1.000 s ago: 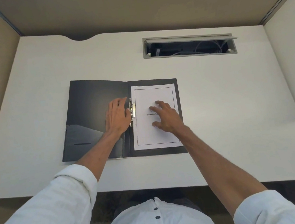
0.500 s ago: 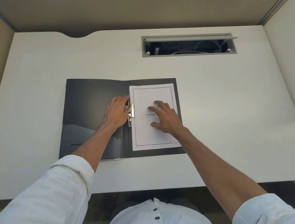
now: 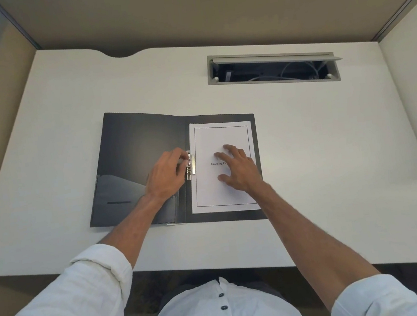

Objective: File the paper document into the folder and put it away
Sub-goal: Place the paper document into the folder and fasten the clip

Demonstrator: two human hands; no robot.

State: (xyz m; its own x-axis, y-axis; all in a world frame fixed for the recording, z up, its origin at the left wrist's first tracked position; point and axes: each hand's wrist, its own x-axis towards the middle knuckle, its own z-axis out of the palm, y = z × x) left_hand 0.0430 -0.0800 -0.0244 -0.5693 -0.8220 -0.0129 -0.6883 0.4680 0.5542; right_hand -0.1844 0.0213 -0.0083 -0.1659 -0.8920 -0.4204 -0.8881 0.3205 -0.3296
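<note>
A black folder (image 3: 135, 145) lies open and flat on the white desk. A white paper document (image 3: 221, 135) with a thin black border and printed text rests on its right half. A metal clip (image 3: 190, 168) runs along the spine at the paper's left edge. My left hand (image 3: 166, 174) sits on the folder's left half with its fingertips curled onto the clip. My right hand (image 3: 239, 168) presses flat on the middle of the paper with fingers spread, covering part of the text.
The white desk (image 3: 320, 157) has an open cable tray (image 3: 272, 68) with wires at the back right. Beige partition walls (image 3: 183, 8) enclose the desk at the back and sides. A curved notch cuts the desk's back edge at the left.
My left fingers have curled from lying flat beside the clip to gripping the clip. My right hand stays spread on the paper. The view has shifted slightly.
</note>
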